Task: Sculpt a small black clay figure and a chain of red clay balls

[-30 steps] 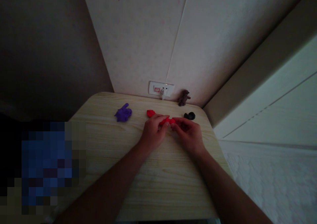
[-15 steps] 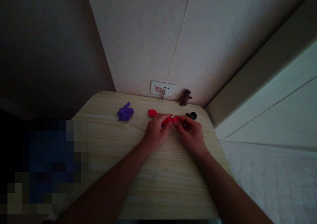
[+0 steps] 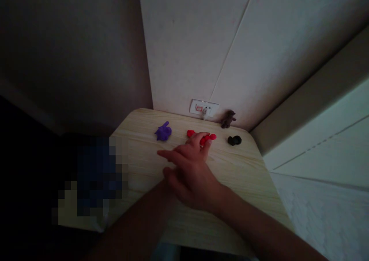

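A lumpy red modelling-clay piece sits in my left hand, pinched between thumb and fingers near the back of the table. My right hand crosses over my left wrist and hides part of that hand. Its fingers are apart, pointing left, and hold nothing. A second red lump lies just behind my left hand. Off to the left is a purple figure with a raised part. A black curled piece lies to the right.
A small dark brown figure stands by the wall. Behind the wooden tabletop is a wall socket with a plug in it. A blurred-out patch lies left of the table; a pale cabinet rises on the right.
My right hand has let go of the red piece and swung left across my left wrist, its fingers spreading. The left hand keeps the piece. The view has shifted left.
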Demonstrator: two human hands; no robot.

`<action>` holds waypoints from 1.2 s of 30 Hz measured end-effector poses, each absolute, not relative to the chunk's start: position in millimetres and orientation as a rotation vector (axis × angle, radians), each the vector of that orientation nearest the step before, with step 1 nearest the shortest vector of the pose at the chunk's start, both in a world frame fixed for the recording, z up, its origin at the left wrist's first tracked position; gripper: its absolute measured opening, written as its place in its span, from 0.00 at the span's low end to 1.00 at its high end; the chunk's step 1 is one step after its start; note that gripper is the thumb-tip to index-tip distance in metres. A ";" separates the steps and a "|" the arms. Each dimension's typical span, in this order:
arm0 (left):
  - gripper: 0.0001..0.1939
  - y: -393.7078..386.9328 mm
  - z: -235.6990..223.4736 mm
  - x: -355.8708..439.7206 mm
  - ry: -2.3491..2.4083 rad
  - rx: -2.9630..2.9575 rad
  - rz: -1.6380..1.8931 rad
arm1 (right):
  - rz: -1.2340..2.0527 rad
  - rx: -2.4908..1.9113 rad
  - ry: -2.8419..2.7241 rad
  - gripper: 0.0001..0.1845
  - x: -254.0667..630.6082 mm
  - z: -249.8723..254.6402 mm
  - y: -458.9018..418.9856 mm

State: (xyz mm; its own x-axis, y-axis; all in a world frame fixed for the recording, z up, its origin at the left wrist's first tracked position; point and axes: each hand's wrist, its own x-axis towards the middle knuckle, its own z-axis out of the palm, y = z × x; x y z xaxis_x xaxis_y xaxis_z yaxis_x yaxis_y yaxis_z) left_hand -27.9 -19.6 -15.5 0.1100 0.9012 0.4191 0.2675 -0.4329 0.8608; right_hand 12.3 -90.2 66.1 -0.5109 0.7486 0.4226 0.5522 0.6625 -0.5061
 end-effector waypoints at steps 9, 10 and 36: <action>0.11 -12.3 -12.0 -26.6 1.118 1.684 1.329 | 0.403 -0.801 -2.759 0.26 -84.8 60.4 -61.1; 0.11 -12.6 -12.2 -26.6 1.118 1.686 1.329 | 0.391 -0.794 -2.780 0.26 -86.5 58.2 -60.8; 0.11 -9.4 -12.2 -27.6 1.075 1.771 1.300 | 0.630 -1.333 -1.473 0.27 133.4 3.9 -50.2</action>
